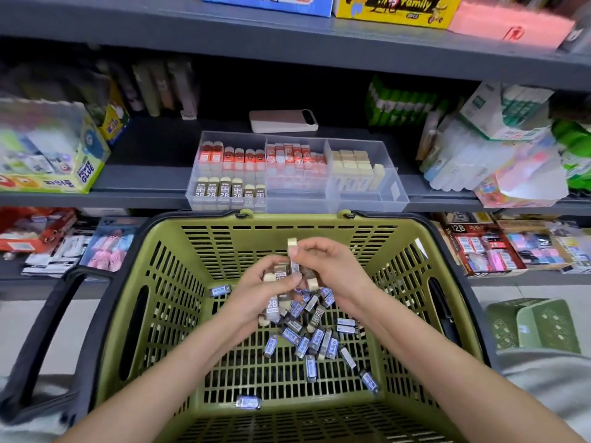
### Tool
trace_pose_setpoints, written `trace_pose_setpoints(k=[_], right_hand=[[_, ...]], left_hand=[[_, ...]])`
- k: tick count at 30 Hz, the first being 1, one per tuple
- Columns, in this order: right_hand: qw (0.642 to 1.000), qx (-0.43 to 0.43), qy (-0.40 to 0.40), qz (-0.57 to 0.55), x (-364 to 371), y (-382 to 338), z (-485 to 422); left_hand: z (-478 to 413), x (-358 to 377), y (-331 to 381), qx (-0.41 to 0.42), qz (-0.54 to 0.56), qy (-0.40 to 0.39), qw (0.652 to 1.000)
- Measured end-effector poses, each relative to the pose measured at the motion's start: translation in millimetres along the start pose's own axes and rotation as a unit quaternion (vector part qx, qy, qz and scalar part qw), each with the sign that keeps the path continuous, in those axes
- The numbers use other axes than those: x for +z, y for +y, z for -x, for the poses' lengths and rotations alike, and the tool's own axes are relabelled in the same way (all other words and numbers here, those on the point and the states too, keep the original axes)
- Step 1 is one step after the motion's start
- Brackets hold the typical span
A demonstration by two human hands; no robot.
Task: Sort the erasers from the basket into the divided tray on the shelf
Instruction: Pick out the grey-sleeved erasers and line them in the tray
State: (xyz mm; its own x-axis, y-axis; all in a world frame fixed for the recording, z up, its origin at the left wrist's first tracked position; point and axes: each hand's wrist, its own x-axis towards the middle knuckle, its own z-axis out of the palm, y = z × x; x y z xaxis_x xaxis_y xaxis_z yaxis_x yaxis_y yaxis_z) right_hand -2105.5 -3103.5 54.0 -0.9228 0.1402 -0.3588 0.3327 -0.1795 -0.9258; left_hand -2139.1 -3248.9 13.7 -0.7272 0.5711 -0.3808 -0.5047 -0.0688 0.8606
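Note:
A green slotted basket [319,231] stands below the shelf with several blue-sleeved erasers [315,342] scattered on its floor. My left hand [256,295] grips a bunch of brown 2B erasers [275,310] over the basket's middle. My right hand [329,266] pinches one cream eraser [292,247] upright, right beside the left hand's bunch. On the shelf above, the clear divided tray [367,203] holds red-sleeved, brown 2B and plain cream erasers in separate compartments; its front right compartment looks bare.
A white power bank [283,121] lies behind the tray. Glue boxes [48,155] stand at the left, packaged stationery [489,148] at the right. The basket's dark handle [41,340] hangs at the left. A small green crate [537,324] sits on the floor at the right.

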Motion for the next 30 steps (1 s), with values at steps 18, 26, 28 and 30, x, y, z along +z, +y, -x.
trace_pose_setpoints(k=[18, 26, 28, 30], right_hand=[[0.960, 0.151, -0.035, -0.234, 28, -74, -22], [0.996, 0.052, -0.068, -0.017, 29, -86, -35], [0.988, -0.043, -0.026, 0.147, 31, -91, -44], [0.939, -0.146, 0.016, 0.310, 33, -98, -55]], left_hand=[[-8, -51, 108, 0.187, 0.134, 0.076, 0.970], [-10, -80, 124, 0.231, 0.158, 0.112, 0.953], [-9, -83, 123, 0.234, 0.153, 0.121, 0.952], [-8, -84, 122, 0.233, 0.150, 0.132, 0.951]])
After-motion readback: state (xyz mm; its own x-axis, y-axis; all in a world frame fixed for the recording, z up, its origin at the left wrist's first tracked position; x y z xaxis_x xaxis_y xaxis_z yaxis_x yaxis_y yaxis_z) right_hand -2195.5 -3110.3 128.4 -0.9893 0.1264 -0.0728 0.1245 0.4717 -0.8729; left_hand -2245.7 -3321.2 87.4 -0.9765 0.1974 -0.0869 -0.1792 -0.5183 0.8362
